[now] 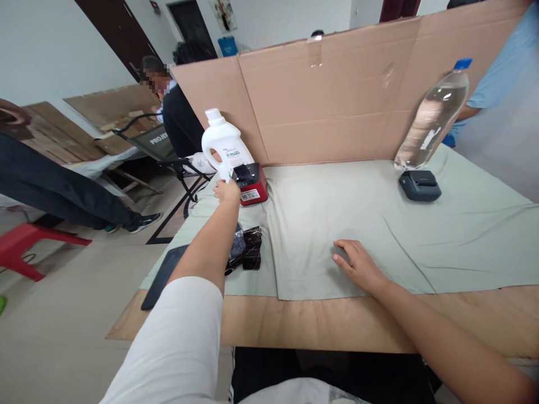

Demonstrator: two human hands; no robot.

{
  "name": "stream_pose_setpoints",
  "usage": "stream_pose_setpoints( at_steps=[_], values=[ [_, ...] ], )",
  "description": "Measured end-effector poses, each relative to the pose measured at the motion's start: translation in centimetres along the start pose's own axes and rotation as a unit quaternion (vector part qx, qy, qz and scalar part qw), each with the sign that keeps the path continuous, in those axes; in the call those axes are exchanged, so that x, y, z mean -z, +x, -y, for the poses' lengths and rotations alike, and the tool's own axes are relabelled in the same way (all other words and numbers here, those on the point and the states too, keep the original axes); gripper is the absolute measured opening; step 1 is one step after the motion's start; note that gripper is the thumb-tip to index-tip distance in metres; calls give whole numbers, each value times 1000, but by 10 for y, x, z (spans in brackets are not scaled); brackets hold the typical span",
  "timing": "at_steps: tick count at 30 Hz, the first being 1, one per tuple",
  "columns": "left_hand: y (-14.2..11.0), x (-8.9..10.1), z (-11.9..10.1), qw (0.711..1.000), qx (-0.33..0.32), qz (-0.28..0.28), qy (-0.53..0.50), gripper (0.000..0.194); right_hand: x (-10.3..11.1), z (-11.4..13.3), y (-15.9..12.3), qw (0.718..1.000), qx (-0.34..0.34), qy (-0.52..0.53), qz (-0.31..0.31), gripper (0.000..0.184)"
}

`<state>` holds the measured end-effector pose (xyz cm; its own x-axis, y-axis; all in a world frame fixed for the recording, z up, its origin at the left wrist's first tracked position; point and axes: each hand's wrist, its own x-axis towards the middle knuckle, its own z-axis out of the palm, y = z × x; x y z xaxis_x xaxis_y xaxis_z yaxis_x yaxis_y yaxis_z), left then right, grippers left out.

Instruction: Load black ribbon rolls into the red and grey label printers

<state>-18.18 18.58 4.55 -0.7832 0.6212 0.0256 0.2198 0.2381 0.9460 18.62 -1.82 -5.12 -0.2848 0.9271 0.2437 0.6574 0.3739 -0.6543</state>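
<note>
My left hand reaches far out to the left and is closed round the handle of a white detergent jug, which stands upright beside a small red device. My right hand lies flat with fingers spread on the pale green cloth near the table's front edge, holding nothing. A crumpled black item lies under my left forearm.
A clear water bottle with a blue cap leans at the back right above a dark grey device. A cardboard wall backs the table. A black flat pad lies at the left edge. People sit beyond, left.
</note>
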Motion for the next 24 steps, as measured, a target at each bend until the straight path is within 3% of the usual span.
stream_pose_setpoints(
  at_steps=[3, 7, 10, 12, 15, 16, 18, 21, 24],
  values=[
    [-57, -9, 5, 992, -101, -32, 69, 28, -3, 0, 2, 999, 24, -25, 5, 34],
    [-159, -16, 37, 949, -245, 168, 101, 25, -7, 8, -2, 996, -4, -89, 18, 33],
    [-223, -13, 67, 904, -299, 295, 79, 25, -9, 21, -15, 990, -20, -131, 55, 39],
    [-250, -7, 82, 885, -309, 336, 88, 25, -5, 26, -21, 986, 22, -132, 99, 42],
    [-268, 0, 89, 865, -317, 366, 131, 23, 18, 14, -8, 980, 54, -127, 143, 38],
    [-271, 1, 89, 858, -321, 373, 149, 21, 30, 4, 4, 982, 26, -140, 123, 37],
    [-273, 3, 85, 840, -335, 384, 186, 18, 63, -27, 35, 977, -57, -206, 14, 41],
    [-277, 5, 81, 808, -377, 387, 236, 14, 118, -82, 81, 926, -190, -284, -159, 56],
    [-280, 6, 81, 783, -413, 390, 254, 18, 156, -128, 107, 882, -330, -260, -213, 75]
  ],
)
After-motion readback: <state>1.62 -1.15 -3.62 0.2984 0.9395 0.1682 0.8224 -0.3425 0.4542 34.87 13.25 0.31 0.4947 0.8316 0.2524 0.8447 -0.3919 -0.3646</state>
